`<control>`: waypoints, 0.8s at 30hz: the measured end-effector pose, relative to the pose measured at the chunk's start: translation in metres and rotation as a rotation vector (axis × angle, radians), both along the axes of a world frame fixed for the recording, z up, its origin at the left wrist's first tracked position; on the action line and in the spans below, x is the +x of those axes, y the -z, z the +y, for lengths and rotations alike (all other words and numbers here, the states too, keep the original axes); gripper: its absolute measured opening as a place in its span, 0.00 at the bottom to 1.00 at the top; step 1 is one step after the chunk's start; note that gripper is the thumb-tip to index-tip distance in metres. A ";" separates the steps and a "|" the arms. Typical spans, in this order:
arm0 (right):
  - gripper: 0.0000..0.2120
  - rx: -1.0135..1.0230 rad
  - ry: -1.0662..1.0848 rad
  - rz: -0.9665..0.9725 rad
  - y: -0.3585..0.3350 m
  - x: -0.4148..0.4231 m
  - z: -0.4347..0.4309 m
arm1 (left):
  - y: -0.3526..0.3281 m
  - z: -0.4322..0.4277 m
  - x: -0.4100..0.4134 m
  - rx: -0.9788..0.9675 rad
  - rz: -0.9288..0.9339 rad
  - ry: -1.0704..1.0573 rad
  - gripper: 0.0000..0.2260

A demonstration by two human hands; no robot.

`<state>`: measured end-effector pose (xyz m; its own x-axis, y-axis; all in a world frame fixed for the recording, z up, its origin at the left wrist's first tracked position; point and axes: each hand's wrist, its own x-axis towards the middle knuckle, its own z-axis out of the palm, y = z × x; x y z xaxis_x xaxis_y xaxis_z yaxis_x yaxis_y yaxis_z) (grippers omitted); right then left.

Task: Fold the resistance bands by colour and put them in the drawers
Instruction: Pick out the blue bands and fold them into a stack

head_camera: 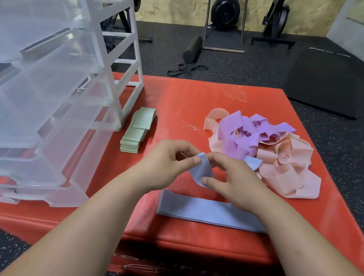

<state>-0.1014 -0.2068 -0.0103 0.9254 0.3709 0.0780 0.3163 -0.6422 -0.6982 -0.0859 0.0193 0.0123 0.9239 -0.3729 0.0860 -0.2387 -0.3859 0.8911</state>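
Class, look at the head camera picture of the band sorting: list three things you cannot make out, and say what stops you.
1. The print on the flat blue band: too small and blurred to read.
2. How far the blue band being folded is folded: the left hand and right hand cover much of it.
3. The top of the drawer unit: cut off by the upper and left edges.
4. How many bands are in the pile: they overlap.
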 end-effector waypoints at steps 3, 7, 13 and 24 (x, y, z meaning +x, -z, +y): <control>0.05 -0.085 0.072 -0.011 0.000 0.000 -0.004 | 0.000 0.003 -0.001 0.007 -0.095 -0.020 0.05; 0.06 -0.246 0.167 -0.108 -0.004 0.001 -0.021 | 0.005 0.016 0.002 -0.032 -0.170 -0.166 0.05; 0.07 -0.339 0.286 -0.263 -0.015 -0.011 -0.055 | 0.004 0.034 -0.007 -0.148 -0.195 -0.319 0.04; 0.04 0.097 0.414 -0.035 -0.035 -0.070 -0.101 | 0.018 0.048 -0.039 -0.214 -0.070 -0.504 0.03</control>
